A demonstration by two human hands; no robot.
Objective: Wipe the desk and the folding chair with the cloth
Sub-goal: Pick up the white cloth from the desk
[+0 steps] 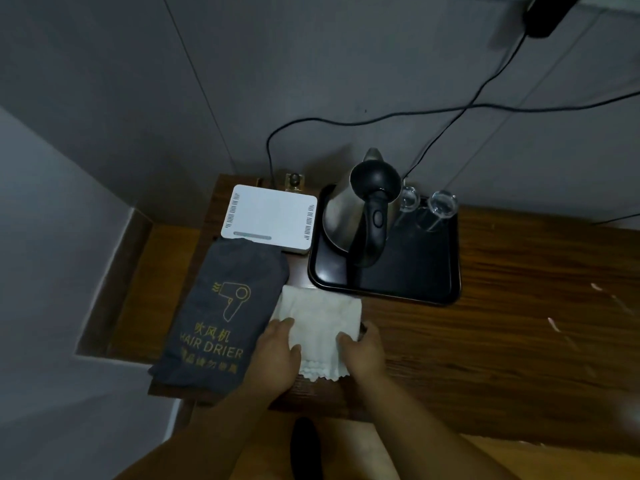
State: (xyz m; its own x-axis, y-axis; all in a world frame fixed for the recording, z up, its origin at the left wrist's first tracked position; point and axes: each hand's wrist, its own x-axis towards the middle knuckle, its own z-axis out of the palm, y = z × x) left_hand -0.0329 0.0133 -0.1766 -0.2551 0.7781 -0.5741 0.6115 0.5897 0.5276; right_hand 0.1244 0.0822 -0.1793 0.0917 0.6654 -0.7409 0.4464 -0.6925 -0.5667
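Note:
A folded white cloth (320,320) lies on the dark wooden desk (519,306), near its front edge and just in front of the black tray. My left hand (277,355) rests on the cloth's left side with its fingers laid over the edge. At the cloth's right side, my right hand (363,348) grips the edge with curled fingers. The folding chair is not in view.
A grey hair-drier bag (221,306) lies left of the cloth. Behind it sits a white router box (270,216). The black tray (415,282) holds a steel kettle (356,209) and two glasses (440,206). Black cables hang along the wall. White scuffs mark the desk's right part.

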